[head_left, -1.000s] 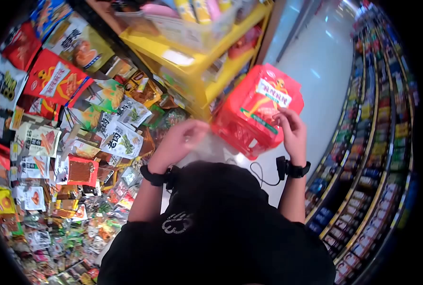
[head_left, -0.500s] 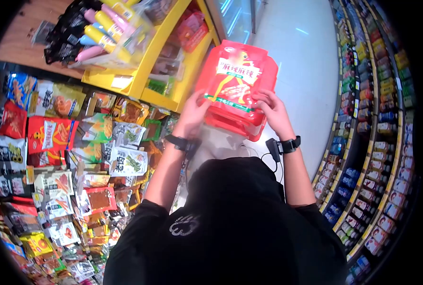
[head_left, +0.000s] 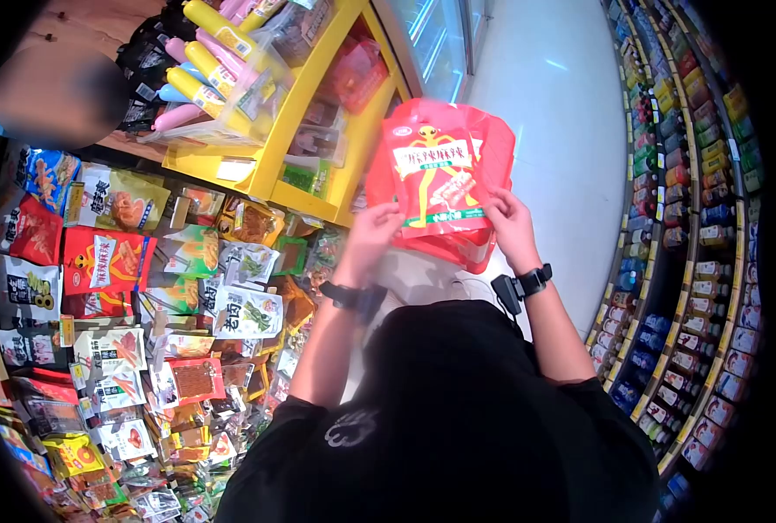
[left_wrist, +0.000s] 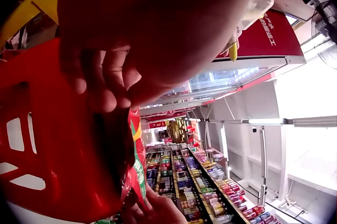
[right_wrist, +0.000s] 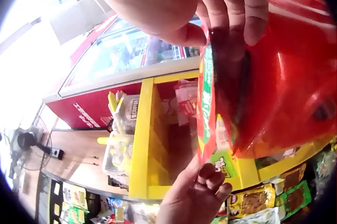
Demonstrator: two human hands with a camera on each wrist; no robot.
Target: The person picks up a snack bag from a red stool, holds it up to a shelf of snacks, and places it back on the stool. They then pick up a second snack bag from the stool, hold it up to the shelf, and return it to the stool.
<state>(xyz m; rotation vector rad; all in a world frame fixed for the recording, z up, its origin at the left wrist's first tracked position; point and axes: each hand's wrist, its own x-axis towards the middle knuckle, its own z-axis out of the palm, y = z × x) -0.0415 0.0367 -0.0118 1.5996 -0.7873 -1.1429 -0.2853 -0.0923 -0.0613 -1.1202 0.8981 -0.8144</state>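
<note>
Both hands hold a red snack bag (head_left: 436, 179) with a yellow cartoon figure and a white label, its printed face turned up. My left hand (head_left: 372, 240) pinches the bag's near left corner between thumb and fingers. At the near right corner, my right hand (head_left: 512, 228) pinches it the same way. A red plastic shopping basket (head_left: 471, 254) lies under the bag, largely hidden by it in the head view. Seen from the left wrist, the slotted basket wall (left_wrist: 58, 166) is close beside the fingers, and the bag (left_wrist: 138, 166) appears edge-on.
On the left, a rack of hanging snack packets (head_left: 179, 331) includes a similar red bag (head_left: 105, 260). A yellow shelf unit (head_left: 270, 157) with a clear bin of tube-shaped packs (head_left: 209, 74) stands ahead. Bottle shelves (head_left: 667, 288) line the right, beyond the pale aisle floor (head_left: 554, 131).
The left hand came over from the left to the bag's near left corner. The bag has been lifted off the basket and drawn slightly nearer. The view has turned leftward.
</note>
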